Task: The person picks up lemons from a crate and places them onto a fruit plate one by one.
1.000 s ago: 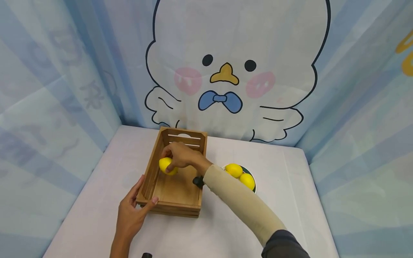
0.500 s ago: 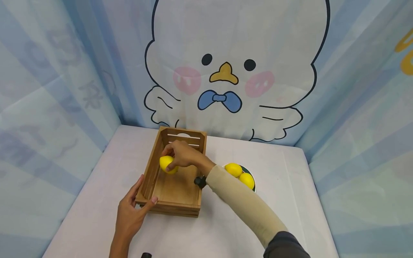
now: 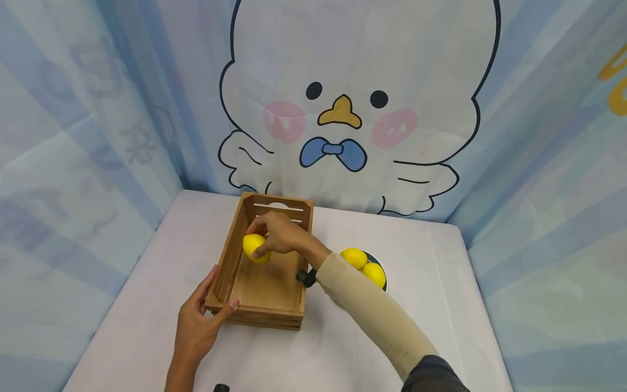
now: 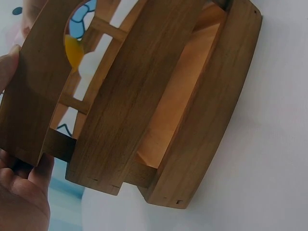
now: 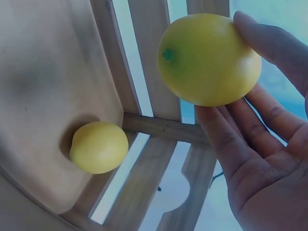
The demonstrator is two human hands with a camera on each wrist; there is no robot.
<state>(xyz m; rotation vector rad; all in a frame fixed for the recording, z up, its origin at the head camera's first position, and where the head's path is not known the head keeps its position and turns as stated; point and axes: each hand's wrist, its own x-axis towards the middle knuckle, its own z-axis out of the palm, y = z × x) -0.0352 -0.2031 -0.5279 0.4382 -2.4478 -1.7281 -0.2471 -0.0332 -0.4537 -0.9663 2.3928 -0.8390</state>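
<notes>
My right hand (image 3: 280, 233) pinches a yellow lemon (image 3: 254, 247) between thumb and fingertips, over the inside of a slatted wooden crate (image 3: 266, 286). In the right wrist view this held lemon (image 5: 207, 60) shows its green-tipped end, apart from the crate floor. Below it a second lemon (image 5: 99, 147) lies on the floor in a corner of the crate; the right hand hides it in the head view. My left hand (image 3: 196, 329) grips the near left corner of the crate, thumb over the front rim and fingers along the left side.
Right of the crate, a dark-centred dish with a white rim (image 3: 386, 287) holds lemons (image 3: 374, 274), partly hidden by the right forearm. All stands on a white-covered table (image 3: 421, 305), with printed curtains (image 3: 343, 185) around its back and sides.
The right hand and its lemon have shifted very slightly toward the back of the crate. The left hand keeps its grip, and the crate stays in place.
</notes>
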